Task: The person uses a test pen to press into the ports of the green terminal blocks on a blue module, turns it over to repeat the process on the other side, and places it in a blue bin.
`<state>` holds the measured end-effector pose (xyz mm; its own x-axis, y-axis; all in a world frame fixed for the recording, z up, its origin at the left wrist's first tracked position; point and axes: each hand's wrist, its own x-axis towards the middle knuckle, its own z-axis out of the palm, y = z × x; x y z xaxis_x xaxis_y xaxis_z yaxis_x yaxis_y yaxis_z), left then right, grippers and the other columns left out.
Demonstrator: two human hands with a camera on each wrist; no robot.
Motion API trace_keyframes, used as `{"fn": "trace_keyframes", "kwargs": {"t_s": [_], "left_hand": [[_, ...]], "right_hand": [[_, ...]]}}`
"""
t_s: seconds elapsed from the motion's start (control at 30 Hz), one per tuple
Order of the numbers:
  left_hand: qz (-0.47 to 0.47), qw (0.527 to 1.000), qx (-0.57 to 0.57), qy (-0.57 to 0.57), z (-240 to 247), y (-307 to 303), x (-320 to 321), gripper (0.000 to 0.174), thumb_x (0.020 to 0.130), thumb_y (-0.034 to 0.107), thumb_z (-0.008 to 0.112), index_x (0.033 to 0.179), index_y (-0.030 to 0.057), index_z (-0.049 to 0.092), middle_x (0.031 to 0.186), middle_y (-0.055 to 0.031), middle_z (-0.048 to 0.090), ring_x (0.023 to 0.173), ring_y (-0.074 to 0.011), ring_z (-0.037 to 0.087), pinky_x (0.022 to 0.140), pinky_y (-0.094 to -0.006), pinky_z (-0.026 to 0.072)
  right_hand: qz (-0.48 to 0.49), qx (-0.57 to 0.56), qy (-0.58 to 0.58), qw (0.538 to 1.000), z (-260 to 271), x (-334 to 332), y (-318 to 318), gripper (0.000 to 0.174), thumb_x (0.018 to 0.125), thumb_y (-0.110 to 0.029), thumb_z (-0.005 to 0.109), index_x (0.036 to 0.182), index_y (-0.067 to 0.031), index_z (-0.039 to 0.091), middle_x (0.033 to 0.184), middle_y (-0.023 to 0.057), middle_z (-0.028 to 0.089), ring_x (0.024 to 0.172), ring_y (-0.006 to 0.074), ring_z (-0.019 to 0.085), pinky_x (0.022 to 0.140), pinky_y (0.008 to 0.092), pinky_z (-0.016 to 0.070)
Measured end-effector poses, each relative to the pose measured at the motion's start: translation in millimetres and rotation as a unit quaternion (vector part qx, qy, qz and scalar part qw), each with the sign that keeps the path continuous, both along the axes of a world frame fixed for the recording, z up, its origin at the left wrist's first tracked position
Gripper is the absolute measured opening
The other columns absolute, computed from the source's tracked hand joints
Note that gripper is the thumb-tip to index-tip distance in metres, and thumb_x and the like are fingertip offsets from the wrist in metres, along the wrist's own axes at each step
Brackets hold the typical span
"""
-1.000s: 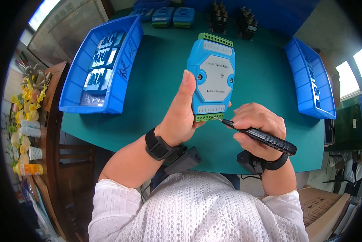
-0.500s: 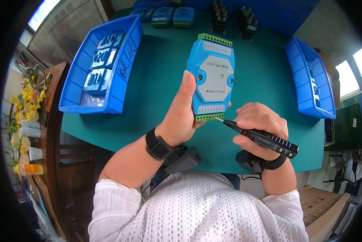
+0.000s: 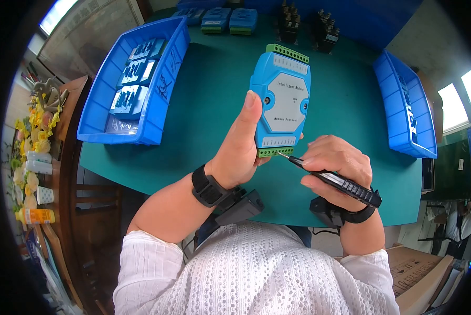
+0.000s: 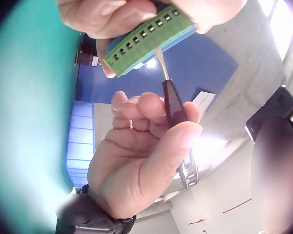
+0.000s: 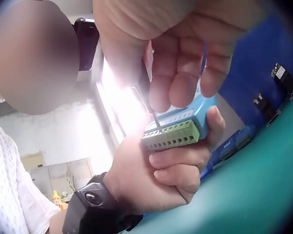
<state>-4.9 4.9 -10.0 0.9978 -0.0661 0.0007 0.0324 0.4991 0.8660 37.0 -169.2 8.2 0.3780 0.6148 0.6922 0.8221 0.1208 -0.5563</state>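
Observation:
My left hand (image 3: 237,144) grips a blue module (image 3: 285,100) with a grey label, thumb along its left edge, holding it above the table. Green terminal blocks run along its top and its lower end (image 3: 267,153). In my right hand (image 3: 340,167) a black-handled screwdriver (image 3: 345,185) is pinched between thumb and fingers. Its metal tip meets the lower green terminal block (image 4: 149,39) in the left wrist view. The right wrist view shows the screwdriver shaft (image 5: 157,122) at the screw side of the terminal block (image 5: 171,136), near its middle.
A blue bin (image 3: 152,126) with several modules stands on the left of the green table (image 3: 204,94); another blue bin (image 3: 421,139) is on the right. More modules (image 3: 243,21) and black components (image 3: 324,32) stand at the back.
The module and my left hand appear slightly further right in the head view, as the surroundings shift a little too. The screwdriver handle has turned about its length, while its tip remains at the lower terminal block.

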Motion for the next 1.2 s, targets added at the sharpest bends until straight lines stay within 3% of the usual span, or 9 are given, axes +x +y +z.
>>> {"fn": "trace_keyframes", "kwargs": {"t_s": [0.57,0.67,0.77,0.87,0.97,1.2], "left_hand": [[0.0,1.0,0.017,0.004,-1.3,0.7,0.8,0.072,0.084,0.068,0.024,0.119,0.0091,0.046,0.089,-0.0081,0.064,0.063,-0.006,0.058,0.038,-0.0151,0.0291],[-0.004,1.0,0.002,-0.002,-1.8,0.0,1.0,0.072,0.084,0.067,0.029,0.121,0.0071,0.044,0.088,-0.0032,0.06,0.055,-0.0023,0.047,0.038,-0.0169,0.0247],[-0.005,1.0,-0.017,0.0,0.2,-1.7,0.5,0.072,0.084,0.067,0.029,0.121,0.0072,0.044,0.088,-0.0032,0.061,0.054,-0.0024,0.047,0.037,-0.017,0.0245],[-0.017,1.0,-0.012,-0.008,-0.4,2.3,0.6,0.071,0.084,0.066,0.03,0.121,0.0072,0.044,0.09,-0.0033,0.06,0.057,-0.0025,0.049,0.038,-0.0167,0.0261],[-0.002,1.0,-0.011,-0.003,0.0,-0.3,1.1,0.072,0.084,0.068,0.025,0.12,0.009,0.045,0.09,-0.0093,0.064,0.065,-0.0073,0.06,0.038,-0.0159,0.0309],[-0.013,1.0,0.001,-0.019,-3.7,1.5,2.0,0.07,0.085,0.066,0.025,0.121,0.0089,0.044,0.092,-0.0084,0.063,0.068,-0.0081,0.061,0.041,-0.0162,0.0334]], "right_hand": [[-0.028,-0.032,-0.021,0.999,4.8,-5.0,1.6,0.026,0.056,0.006,0.072,0.076,-0.006,0.062,0.071,0.0075,0.061,0.065,0.0209,0.06,0.055,0.0279,0.0478],[-0.025,-0.024,-0.022,0.999,4.3,-4.3,2.1,0.026,0.054,0.006,0.071,0.075,-0.0059,0.062,0.07,0.0076,0.06,0.064,0.0208,0.06,0.055,0.0277,0.0478],[-0.015,0.013,-0.007,1.0,2.6,-2.1,0.8,0.027,0.053,0.007,0.07,0.075,-0.0062,0.062,0.069,0.0073,0.06,0.063,0.0206,0.06,0.054,0.0275,0.0478],[-0.017,0.026,-0.009,0.999,3.2,-2.7,1.6,0.028,0.052,0.008,0.069,0.074,-0.0062,0.061,0.067,0.0071,0.06,0.063,0.0204,0.06,0.054,0.0274,0.0478],[-0.011,0.021,-0.004,1.0,2.2,-3.4,4.0,0.027,0.052,0.007,0.07,0.074,-0.0063,0.061,0.067,0.007,0.06,0.062,0.0203,0.06,0.054,0.0274,0.0478],[-0.018,0.004,-0.033,0.999,-0.1,-3.4,6.9,0.027,0.055,0.006,0.071,0.076,-0.0061,0.061,0.068,0.0071,0.06,0.063,0.0205,0.061,0.055,0.028,0.0488]]}}
